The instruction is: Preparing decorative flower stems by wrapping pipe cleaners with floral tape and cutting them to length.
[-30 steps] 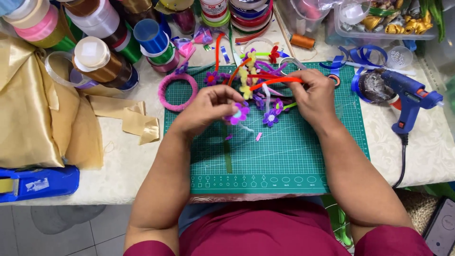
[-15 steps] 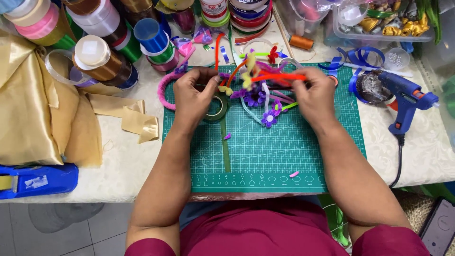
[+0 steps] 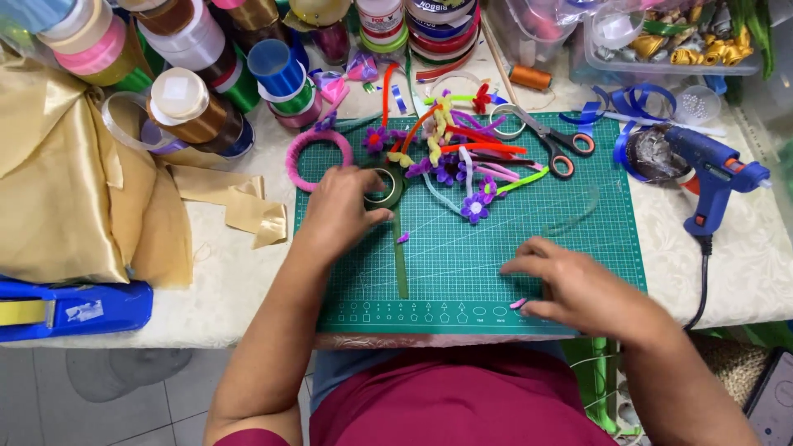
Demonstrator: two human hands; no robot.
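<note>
A person's left hand (image 3: 343, 211) grips a roll of green tape (image 3: 384, 187) at the upper left of a green cutting mat (image 3: 578, 248), fingers curled round the roll, while a strip of the tape (image 3: 401, 264) trails down the mat toward the near edge. The right hand (image 3: 578, 285), fingers loosely bent and held together, pinches at a small pink scrap (image 3: 518, 303) near the mat's front edge. Coloured pipe-cleaner flowers (image 3: 462, 161), scissors (image 3: 549, 140) and a blue glue gun (image 3: 714, 169) lie beyond.
</note>
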